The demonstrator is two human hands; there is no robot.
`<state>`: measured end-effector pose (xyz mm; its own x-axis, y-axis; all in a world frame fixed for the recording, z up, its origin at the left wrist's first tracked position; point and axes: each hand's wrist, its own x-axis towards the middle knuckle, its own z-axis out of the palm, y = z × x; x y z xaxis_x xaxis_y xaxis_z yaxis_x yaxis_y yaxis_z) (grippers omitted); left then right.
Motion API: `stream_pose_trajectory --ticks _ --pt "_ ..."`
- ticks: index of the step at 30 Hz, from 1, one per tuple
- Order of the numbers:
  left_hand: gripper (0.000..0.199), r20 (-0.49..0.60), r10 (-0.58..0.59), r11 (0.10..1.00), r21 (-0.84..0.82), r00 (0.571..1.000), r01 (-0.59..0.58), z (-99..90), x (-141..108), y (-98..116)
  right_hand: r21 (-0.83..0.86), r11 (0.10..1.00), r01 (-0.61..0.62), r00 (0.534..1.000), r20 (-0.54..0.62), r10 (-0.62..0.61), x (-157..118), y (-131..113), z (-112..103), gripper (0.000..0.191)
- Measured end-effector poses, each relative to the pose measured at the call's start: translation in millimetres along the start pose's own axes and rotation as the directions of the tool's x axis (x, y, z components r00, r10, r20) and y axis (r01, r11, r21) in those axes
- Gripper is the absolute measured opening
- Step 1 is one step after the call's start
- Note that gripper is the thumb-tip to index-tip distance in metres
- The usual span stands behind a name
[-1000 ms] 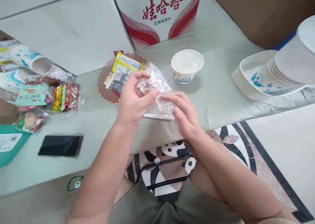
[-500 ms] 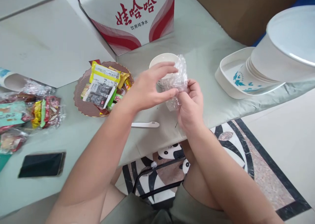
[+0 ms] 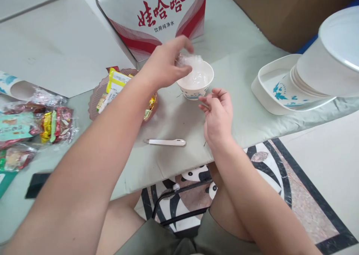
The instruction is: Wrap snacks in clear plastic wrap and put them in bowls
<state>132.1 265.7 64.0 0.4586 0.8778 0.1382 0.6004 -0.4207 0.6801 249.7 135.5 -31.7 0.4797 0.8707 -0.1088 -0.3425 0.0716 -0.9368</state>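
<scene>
A white paper bowl (image 3: 196, 86) with a blue print stands on the pale green cloth. Clear crinkled plastic wrap (image 3: 190, 61) is at its far left rim, between the curved fingers and thumb of my left hand (image 3: 171, 62). That hand reaches over the left side of the bowl, its fingertips slightly blurred. Just right of and nearer than the bowl is my right hand (image 3: 218, 113), fingers bent and apart, holding nothing visible. A white knife-like tool (image 3: 165, 142) lies on the cloth below the bowl.
A pink scalloped plate (image 3: 97, 98) of packaged snacks sits left, partly behind my left arm. Farther left are bagged snacks (image 3: 17, 128) and a phone (image 3: 36, 184). A printed carton (image 3: 162, 19) stands behind. Stacked bowls (image 3: 305, 79) lie in a white tray (image 3: 260, 94) at right.
My left hand has moved up and away over the bowl with the plastic wrap. My right hand has let go of the wrap, and its fingers have parted. More of the bowl shows.
</scene>
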Motion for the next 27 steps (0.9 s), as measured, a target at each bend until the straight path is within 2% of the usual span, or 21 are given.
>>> stream_pose_trajectory --ticks 3,5,8,13,16,19,23,27 --pt "0.016 0.106 0.036 0.994 0.099 0.994 -0.047 7.7 21.0 -2.4 0.026 0.998 -0.066 0.997 -0.047 0.067 -0.3 -5.1 4.6 0.021" --pt "0.016 0.139 0.020 0.975 0.215 0.990 -0.050 15.9 31.7 -3.4 0.002 0.997 -0.080 0.996 -0.047 0.080 -0.1 -6.1 5.0 0.019" --pt "0.028 0.177 -0.035 0.921 0.388 0.983 -0.037 27.8 39.7 -2.3 -0.060 0.997 -0.041 0.999 -0.033 0.039 1.3 -2.3 2.2 0.016" --pt "0.019 0.299 0.008 0.882 0.448 0.954 -0.147 38.9 38.8 5.5 -0.127 0.990 0.057 0.998 0.030 -0.053 3.5 6.2 -3.3 0.014" --pt "0.015 0.404 -0.120 0.870 0.483 0.907 -0.100 40.2 39.4 11.1 -0.110 0.993 0.040 0.999 0.031 -0.037 1.3 2.6 -1.6 0.015" --pt "0.019 0.476 -0.235 0.866 0.499 0.847 -0.040 40.6 42.9 15.0 -0.025 0.999 -0.036 0.999 -0.010 0.036 -3.6 -8.0 3.5 0.016" --pt "0.032 0.469 -0.283 0.878 0.478 0.836 0.029 53.3 47.7 17.6 0.079 0.990 -0.119 0.991 -0.052 0.123 -7.6 -21.4 8.6 0.017" --pt "0.043 0.428 -0.353 0.858 0.502 0.832 0.106 75.3 50.5 20.5 0.099 0.987 -0.129 0.988 -0.067 0.136 -6.3 -25.3 9.7 0.015"
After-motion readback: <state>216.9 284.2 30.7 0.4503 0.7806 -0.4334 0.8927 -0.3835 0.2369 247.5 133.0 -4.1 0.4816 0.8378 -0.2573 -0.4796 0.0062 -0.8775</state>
